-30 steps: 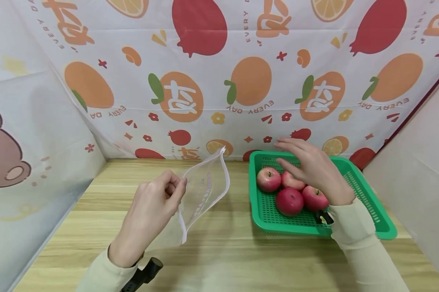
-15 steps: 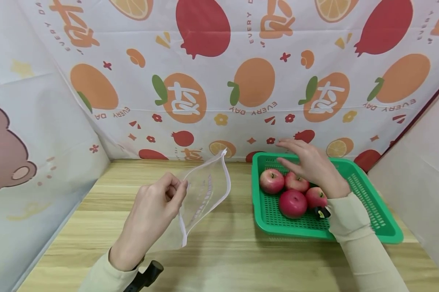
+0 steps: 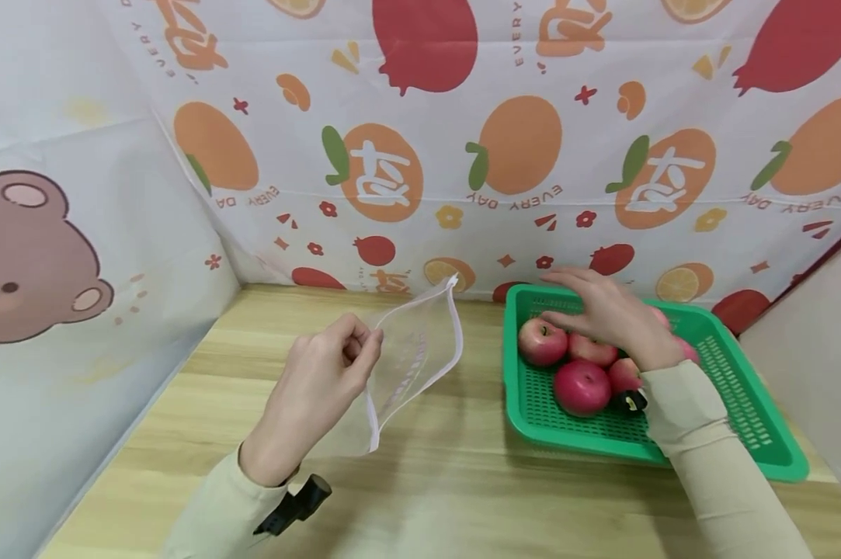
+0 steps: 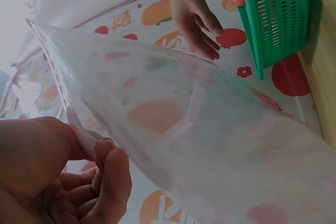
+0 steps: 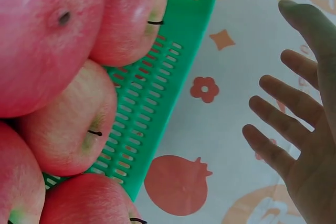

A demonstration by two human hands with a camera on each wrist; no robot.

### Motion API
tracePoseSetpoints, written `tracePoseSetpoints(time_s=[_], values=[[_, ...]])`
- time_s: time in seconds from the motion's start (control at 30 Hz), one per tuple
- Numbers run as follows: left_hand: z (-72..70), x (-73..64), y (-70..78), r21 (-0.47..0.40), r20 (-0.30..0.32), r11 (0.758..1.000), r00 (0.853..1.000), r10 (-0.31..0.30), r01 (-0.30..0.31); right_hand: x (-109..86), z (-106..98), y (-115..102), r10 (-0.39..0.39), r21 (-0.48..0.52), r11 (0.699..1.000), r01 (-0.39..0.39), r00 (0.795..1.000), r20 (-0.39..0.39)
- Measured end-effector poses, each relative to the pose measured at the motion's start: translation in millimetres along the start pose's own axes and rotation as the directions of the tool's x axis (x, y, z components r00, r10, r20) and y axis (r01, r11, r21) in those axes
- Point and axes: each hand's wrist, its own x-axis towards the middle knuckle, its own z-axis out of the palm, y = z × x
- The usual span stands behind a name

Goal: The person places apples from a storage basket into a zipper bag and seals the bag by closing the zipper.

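Observation:
My left hand (image 3: 325, 388) pinches the rim of a clear zip bag (image 3: 420, 349) between thumb and index finger. The bag's mouth, edged in white, gapes toward the right, and faint print shows on its side. In the left wrist view the see-through bag (image 4: 210, 129) spreads out in front of the fingers. Over the green basket (image 3: 514, 365) hovers my right hand (image 3: 612, 318), its fingers straight and holding nothing. Several red apples (image 3: 582, 387) lie in the basket, some partly behind the hand and sleeve. The right wrist view shows the hand (image 5: 294, 124) apart from the apples (image 5: 73, 119).
The basket stands on a wooden table (image 3: 448, 481) at the right, close to the back. A fruit-print cloth (image 3: 455, 225) hangs behind the table. A pale side wall with a bear print (image 3: 36, 256) is at the left.
The head view has swung, so the whole scene sits farther right, and more apples show beyond the right wrist. Both hands keep nearly the same pose, the left still pinching the bag.

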Motion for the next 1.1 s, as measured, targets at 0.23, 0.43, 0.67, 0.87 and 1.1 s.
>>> tracePoseSetpoints(time_s=[0.23, 0.43, 0.67, 0.87, 1.1], values=[[9.8, 11.1, 3.4, -0.027, 0.039, 0.999, 0.999, 0.027, -0.026, -10.1, -6.1, 8.9, 0.058, -0.060, 0.997, -0.054, 0.996, 0.064], [10.9, 11.5, 2.9, -0.029, 0.045, 0.999, 0.999, 0.025, -0.023, -6.1, -0.4, 13.1, 0.087, -0.071, 0.995, -0.077, 0.985, 0.149], [5.8, 5.4, -0.3, -0.016, 0.028, 1.000, 1.000, 0.006, -0.005, 6.2, 12.3, 11.5, 0.068, -0.089, 0.995, -0.048, 0.969, 0.238], [1.3, 0.4, -1.5, -0.006, 0.023, 1.000, 1.000, -0.015, 0.015, 12.7, 21.2, 7.8, 0.054, -0.110, 0.994, -0.023, 0.956, 0.288], [0.9, -0.3, -2.8, -0.009, 0.025, 1.000, 1.000, -0.017, 0.017, 15.1, 28.7, 6.9, 0.041, -0.120, 0.993, -0.002, 0.947, 0.319]])
